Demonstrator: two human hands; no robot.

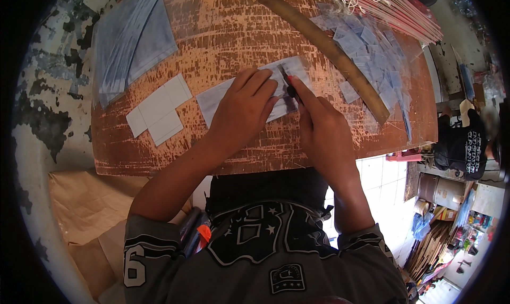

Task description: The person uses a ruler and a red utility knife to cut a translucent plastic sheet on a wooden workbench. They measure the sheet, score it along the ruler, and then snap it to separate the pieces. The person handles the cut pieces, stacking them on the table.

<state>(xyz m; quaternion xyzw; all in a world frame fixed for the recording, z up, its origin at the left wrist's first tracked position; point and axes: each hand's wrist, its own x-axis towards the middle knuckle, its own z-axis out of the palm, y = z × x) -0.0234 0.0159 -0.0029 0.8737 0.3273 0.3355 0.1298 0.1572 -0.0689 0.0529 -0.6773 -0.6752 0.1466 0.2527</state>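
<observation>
A stack of clear bluish plastic sheets (pixel 210 99) lies at a slant on the worn table in front of me. My left hand (pixel 244 104) presses down on its middle, fingers spread and slightly bent, thumb toward the right. My right hand (pixel 321 118) grips a dark utility knife (pixel 289 83), index finger stretched along its top. The blade end points away from me and rests on the right part of the stack, where the strip's end (pixel 300 67) shows. The handle is mostly hidden in my palm.
A white creased card template (pixel 159 110) lies left, below larger plastic sheets (pixel 141 49). Right of my hands lie a long brown ruler (pixel 329 46) and a pile of small plastic pieces (pixel 366 49). Pink sticks with white strings (pixel 390 11) sit far right. A person (pixel 465 144) is beyond the table.
</observation>
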